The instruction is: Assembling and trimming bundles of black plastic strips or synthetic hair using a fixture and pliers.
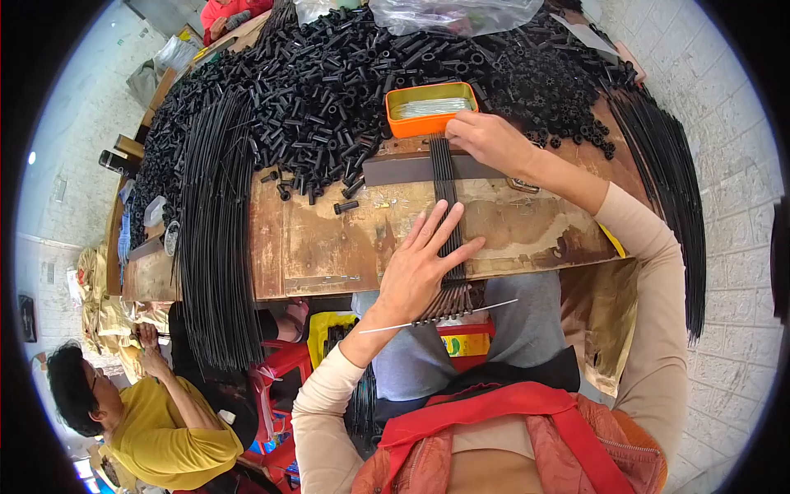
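Observation:
My left hand (415, 267) lies flat with fingers spread over a narrow row of thin black rods (445, 185), pressing them to the wooden table. The rods run from the orange tin to the near edge, where their lower ends overhang. A thin metal wire (495, 305) crosses those ends. At the rods' far ends my right hand (485, 140) is closed in a pinch beside the tin's near right corner; what its fingertips hold is hidden. The open orange tin (418, 128) contains thin silvery pins or wires. Beneath the rods a dark flat bar (397, 170) lies crosswise.
Heaped black plastic tubes (321, 90) and small black notched pieces (551, 86) cover the far table. Long black rods hang over the edge at left (216, 247) and right (671, 173). One loose tube (346, 207) lies nearby. A person in yellow (164, 428) sits at left.

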A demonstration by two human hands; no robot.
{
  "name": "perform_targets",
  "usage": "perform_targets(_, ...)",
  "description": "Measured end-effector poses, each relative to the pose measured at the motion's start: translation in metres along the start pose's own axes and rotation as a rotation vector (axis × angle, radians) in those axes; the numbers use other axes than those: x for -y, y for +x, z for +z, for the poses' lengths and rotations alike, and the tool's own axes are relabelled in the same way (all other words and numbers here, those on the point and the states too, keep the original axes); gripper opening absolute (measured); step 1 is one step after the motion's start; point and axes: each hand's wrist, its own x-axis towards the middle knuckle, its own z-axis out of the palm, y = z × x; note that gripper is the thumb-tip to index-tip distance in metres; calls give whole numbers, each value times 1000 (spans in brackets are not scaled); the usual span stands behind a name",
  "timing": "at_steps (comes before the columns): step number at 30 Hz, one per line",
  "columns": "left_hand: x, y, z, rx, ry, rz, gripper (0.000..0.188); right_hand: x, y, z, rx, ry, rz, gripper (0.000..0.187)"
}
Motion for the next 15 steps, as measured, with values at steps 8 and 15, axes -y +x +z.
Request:
perform_targets(8, -3, 1, 1, 3, 50, -15, 63, -2, -15, -2, -52, -7, 66, 11)
perform_targets(15, -4, 1, -1, 12, 67, -23, 62, 3, -10, -10, -80, -124, 50, 12)
